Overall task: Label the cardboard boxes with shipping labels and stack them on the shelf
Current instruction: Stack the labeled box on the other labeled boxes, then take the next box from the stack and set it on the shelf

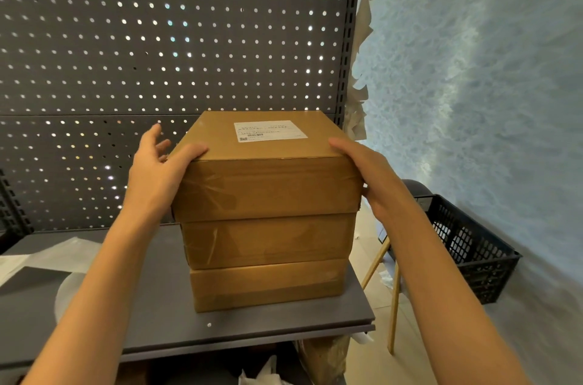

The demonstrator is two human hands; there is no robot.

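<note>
Three brown cardboard boxes stand stacked on the grey shelf, near its right end. The top box carries a white shipping label on its lid and rests squarely on the middle box, which sits on the bottom box. My left hand is against the top box's left side, thumb lying over the near top edge, fingers straight and spread toward the back. My right hand holds the right side, thumb on the lid, fingers wrapped down round the corner.
A grey pegboard backs the shelf. Clear plastic sheets lie on the shelf's left part. To the right, beyond the shelf's end, are a black plastic crate and pale wooden legs. More packing material shows below the shelf.
</note>
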